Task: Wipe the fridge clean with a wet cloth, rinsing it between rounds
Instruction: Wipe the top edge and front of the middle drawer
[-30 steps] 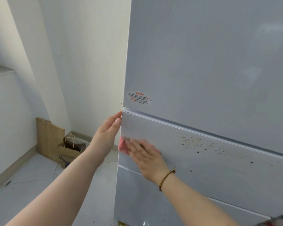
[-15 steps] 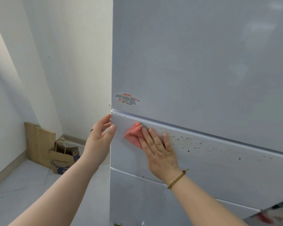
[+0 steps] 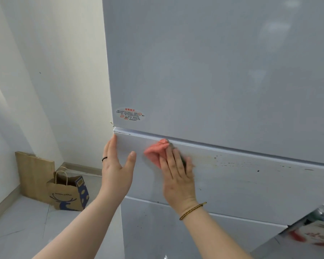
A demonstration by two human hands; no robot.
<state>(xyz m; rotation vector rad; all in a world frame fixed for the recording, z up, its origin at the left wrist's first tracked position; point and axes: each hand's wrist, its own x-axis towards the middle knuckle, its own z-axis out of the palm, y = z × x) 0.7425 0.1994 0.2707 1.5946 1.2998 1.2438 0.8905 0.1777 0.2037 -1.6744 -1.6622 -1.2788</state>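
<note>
A tall grey fridge [image 3: 223,71] fills the right of the view, with a middle drawer front [image 3: 251,184] speckled with dark brown spots along its top. My right hand [image 3: 178,176] lies flat with straight fingers on a pink cloth [image 3: 155,151], pressing it against the drawer front just under the upper door's bottom edge. My left hand [image 3: 116,169] is open, its fingers along the drawer's left edge and its thumb against the front. A small sticker [image 3: 129,114] with red and black print sits low on the upper door.
A brown paper bag [image 3: 65,195] with a blue deer print and a flat piece of cardboard [image 3: 33,174] stand on the tiled floor in the left corner. White walls close in on the left. A blurred object [image 3: 316,228] juts in at the lower right.
My right hand has slid the pink cloth up and to the right along the drawer front, toward the spots. My left hand stays at the drawer's left edge.
</note>
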